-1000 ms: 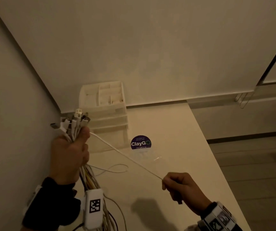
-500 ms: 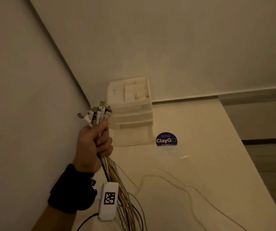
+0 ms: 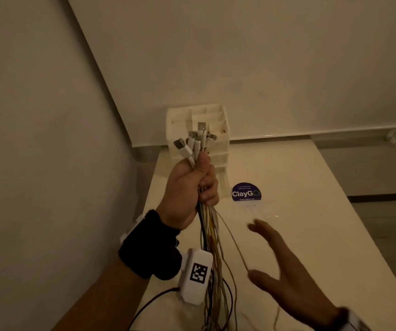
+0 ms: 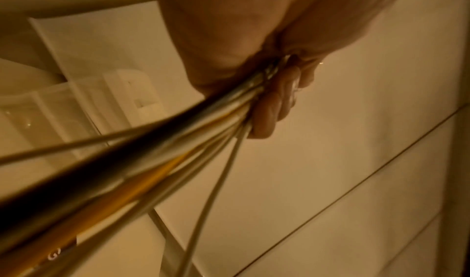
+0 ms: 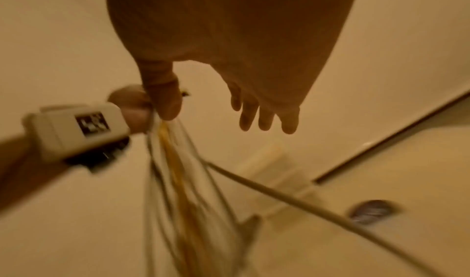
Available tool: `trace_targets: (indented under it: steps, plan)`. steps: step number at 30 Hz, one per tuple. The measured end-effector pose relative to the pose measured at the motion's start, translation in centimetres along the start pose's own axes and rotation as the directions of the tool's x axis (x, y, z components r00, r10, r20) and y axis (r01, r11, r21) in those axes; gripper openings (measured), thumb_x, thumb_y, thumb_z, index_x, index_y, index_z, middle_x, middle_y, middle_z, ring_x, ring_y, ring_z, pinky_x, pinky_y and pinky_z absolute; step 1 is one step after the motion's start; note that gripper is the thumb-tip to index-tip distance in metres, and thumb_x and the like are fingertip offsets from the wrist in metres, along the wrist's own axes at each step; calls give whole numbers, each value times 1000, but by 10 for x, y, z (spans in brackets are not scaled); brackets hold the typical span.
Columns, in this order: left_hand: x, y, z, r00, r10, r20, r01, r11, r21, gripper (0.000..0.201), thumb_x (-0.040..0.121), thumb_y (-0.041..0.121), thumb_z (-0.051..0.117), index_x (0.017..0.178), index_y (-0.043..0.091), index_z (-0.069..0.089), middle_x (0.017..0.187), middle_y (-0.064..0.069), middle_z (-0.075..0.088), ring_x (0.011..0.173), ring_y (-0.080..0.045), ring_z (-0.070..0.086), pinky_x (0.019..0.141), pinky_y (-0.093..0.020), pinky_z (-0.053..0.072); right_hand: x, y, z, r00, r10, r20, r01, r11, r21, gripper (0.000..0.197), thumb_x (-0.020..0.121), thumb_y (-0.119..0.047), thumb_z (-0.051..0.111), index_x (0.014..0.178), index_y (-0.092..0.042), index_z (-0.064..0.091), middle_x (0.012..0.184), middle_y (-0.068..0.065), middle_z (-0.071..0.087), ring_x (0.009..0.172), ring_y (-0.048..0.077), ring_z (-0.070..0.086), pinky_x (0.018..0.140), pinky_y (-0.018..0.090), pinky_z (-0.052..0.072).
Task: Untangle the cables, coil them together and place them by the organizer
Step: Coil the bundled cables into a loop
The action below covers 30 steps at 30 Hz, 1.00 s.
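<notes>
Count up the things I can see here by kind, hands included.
Hands: 2, left hand and right hand
Cable bundle: 1, gripped by the left hand
Organizer: 1
Round sticker: 1
Total: 5

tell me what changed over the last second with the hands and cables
The right hand, which a second ago pinched one white cable pulled taut from the bundle, has let it go, left the view, and is back open, reaching toward the hanging cables. The left hand still grips the bundle below the plugs. The organizer and sticker have not moved on the table.
</notes>
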<state>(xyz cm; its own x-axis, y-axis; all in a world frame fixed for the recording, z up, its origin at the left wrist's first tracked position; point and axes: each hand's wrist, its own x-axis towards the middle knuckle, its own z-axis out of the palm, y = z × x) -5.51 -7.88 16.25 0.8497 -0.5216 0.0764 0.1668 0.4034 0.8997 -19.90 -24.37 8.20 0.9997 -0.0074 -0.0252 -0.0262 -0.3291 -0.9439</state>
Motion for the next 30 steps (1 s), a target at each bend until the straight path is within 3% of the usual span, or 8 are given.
trace_targets:
  steps: [2, 4, 5, 9, 14, 20, 24, 30]
  plan:
    - [-6, 0, 2, 999, -4, 49, 4, 1000, -9, 35, 94, 36, 45, 68, 13, 36, 56, 1, 29, 40, -9, 30, 41, -22, 31, 41, -32, 37, 977, -32, 213, 26, 999, 31, 71, 77, -27, 73, 138, -38, 40, 137, -20, 52, 126, -7, 46, 102, 18, 40]
    - [-12, 1, 0, 998, -5, 69, 6, 1000, -16, 34, 94, 35, 45, 69, 13, 37, 56, 2, 31, 40, -8, 31, 40, -22, 30, 70, -55, 57, 967, -51, 251, 29, 996, 88, 31, 80, -15, 72, 110, -14, 66, 100, 3, 73, 89, 9, 69, 79, 27, 54]
    - [-16, 3, -4, 998, -5, 68, 6, 1000, -19, 34, 94, 34, 45, 69, 13, 37, 55, 2, 31, 39, -8, 30, 39, -21, 30, 77, -57, 65, 966, -43, 255, 15, 994, 108, 14, 82, -15, 72, 92, -5, 71, 82, 7, 73, 72, 15, 69, 70, 27, 53]
    - [-28, 17, -18, 999, 18, 45, -15, 998, -68, 35, 94, 36, 44, 67, 15, 35, 56, 3, 27, 40, -7, 24, 40, -20, 24, 64, -43, 94, 966, 29, 255, -71, 985, 160, 41, 86, -28, 70, 52, -9, 54, 48, 4, 52, 42, 15, 51, 51, 25, 44]
    - [-27, 48, -24, 993, 120, 15, -120, 992, -29, 34, 95, 37, 38, 68, 17, 35, 55, 4, 28, 40, -7, 22, 40, -20, 21, 41, -4, 103, 937, 232, 263, -262, 961, 86, 54, 62, -60, 67, 54, -8, 54, 49, 13, 52, 42, 19, 51, 53, 32, 46]
    - [-19, 56, -15, 974, 226, -18, -226, 974, 19, 35, 96, 37, 39, 68, 17, 38, 55, 5, 30, 38, -7, 26, 39, -19, 24, 34, 38, 88, 893, 367, 261, -377, 926, -14, 50, 72, -56, 70, 55, -11, 55, 54, 13, 54, 50, 21, 56, 57, 35, 50]
    - [-16, 54, -26, 965, 219, -142, -215, 976, 43, 38, 96, 37, 43, 65, 17, 35, 54, 4, 28, 38, -6, 21, 38, -17, 19, 23, 58, 81, 872, 450, 191, -448, 892, -58, 58, 79, -48, 70, 42, -17, 39, 41, -5, 33, 39, 8, 37, 52, 24, 29]
    - [-21, 54, -37, 923, 276, -268, -211, 946, 246, 42, 92, 36, 55, 61, 17, 33, 56, -6, 12, 39, -11, 13, 40, -16, 17, 23, 49, 61, 908, 379, 179, -362, 924, -123, 55, 80, -45, 71, 40, -19, 44, 38, -5, 36, 41, 4, 39, 49, 21, 31]
